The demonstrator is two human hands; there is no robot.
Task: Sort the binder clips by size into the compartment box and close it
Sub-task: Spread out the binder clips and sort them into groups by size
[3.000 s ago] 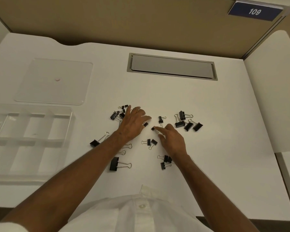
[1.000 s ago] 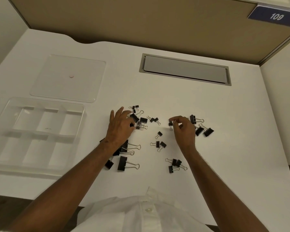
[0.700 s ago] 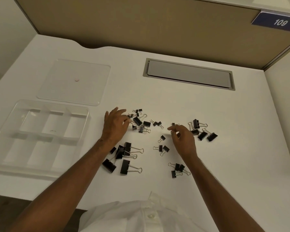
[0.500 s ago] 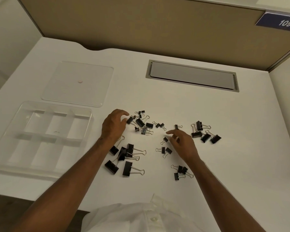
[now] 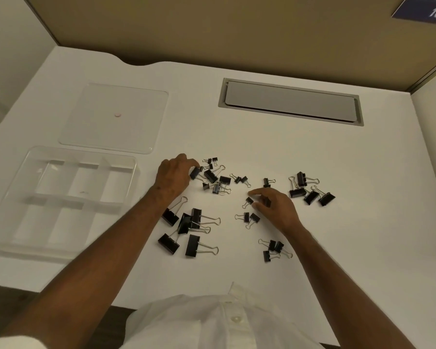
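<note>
Over the scattered binder clips [image 5: 213,176], left hand [image 5: 173,176] pinches one; right hand [image 5: 275,206] curls, grip holding another.

My white desk [image 5: 312,152] sits against a tan partition wall [image 5: 212,28]. A grey cable hatch [image 5: 290,101] lies flush in it. A blue number plate [image 5: 424,8] hangs upper right.

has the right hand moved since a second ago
Yes. The right hand has pulled back toward the person, away from the grey desk hatch, nearer the small clips.
</note>
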